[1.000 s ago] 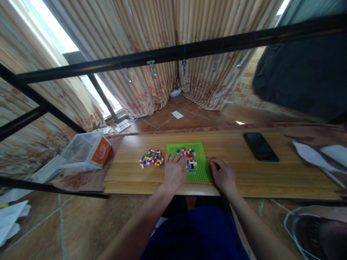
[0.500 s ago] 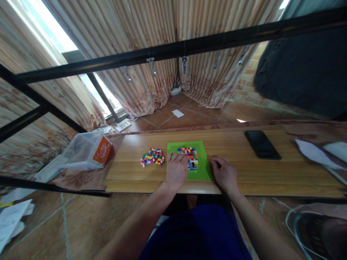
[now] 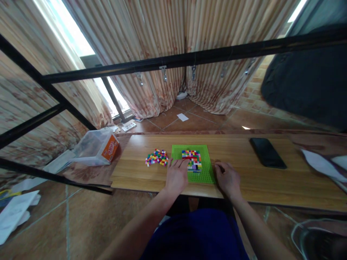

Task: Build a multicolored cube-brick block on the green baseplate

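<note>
Green board: in the head view I see it flat on the wooden worktop, directly before the person, with the left hand across its near left part.
Set blocks: a many-coloured patch, closely packed along its far and right sides, stands on the middle of the board; its near left part is hidden by the left hand, so I cannot tell whether it is filled there.
Bare studs: a green margin shows beyond the patch, to its right and on its near side; this much carries no blocks.
Loose blocks: a mixed heap on the worktop, just left of the board and apart from it; these are not yet set. By my judgement the work is well begun but unfinished.
Left hand: fingers bent down, close together, their tips at the patch; whether a block is pinched beneath, I cannot tell.
Right hand: loosely curled on the worktop, just beside the board's right edge, thumb near forefinger; its contents, if any, are hidden.
</note>
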`<state>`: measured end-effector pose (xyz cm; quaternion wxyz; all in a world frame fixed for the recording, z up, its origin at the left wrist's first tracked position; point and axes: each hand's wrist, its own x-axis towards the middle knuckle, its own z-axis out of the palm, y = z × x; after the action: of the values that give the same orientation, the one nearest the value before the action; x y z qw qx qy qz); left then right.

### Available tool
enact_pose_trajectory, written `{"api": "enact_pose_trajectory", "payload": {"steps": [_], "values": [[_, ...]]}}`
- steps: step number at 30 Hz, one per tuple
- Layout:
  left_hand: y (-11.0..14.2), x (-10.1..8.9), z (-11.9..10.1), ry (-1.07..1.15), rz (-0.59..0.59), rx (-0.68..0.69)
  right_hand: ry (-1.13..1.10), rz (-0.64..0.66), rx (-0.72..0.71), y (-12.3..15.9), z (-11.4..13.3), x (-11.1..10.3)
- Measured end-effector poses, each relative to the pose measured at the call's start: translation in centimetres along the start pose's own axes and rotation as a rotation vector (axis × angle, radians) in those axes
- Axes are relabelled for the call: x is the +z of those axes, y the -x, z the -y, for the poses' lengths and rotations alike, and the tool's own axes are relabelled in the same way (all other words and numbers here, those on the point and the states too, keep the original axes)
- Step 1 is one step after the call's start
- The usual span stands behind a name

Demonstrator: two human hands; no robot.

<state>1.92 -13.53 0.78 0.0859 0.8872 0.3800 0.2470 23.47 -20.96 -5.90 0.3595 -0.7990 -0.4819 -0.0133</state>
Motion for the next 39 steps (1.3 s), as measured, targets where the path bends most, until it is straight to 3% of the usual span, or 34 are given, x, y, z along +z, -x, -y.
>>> {"api": "enact_pose_trajectory", "payload": {"steps": [7,12,16,25,39], "values": [[2.8,-1.3,5.2,0.033,-0.159,-0.196,0.007,-0.008,0.014,0.1,-0.2,0.2],[3.7,-1.6,7.7,-0.003,-0.124,-0.353,0.002,-0.014,-0.002,0.1,-0.4,0.2],[3.6,-1.3,7.8,-0.060,-0.081,-0.388,0.010,-0.015,-0.014,0.0,-0.5,0.1],[2.4,-0.5,8.0,-0.152,-0.047,-0.269,0.017,-0.002,0.001,0.1,-0.1,-0.2],[3.4,-0.6,8.4,-0.166,0.019,-0.249,0.005,-0.020,-0.010,0.1,-0.1,-0.1]]}}
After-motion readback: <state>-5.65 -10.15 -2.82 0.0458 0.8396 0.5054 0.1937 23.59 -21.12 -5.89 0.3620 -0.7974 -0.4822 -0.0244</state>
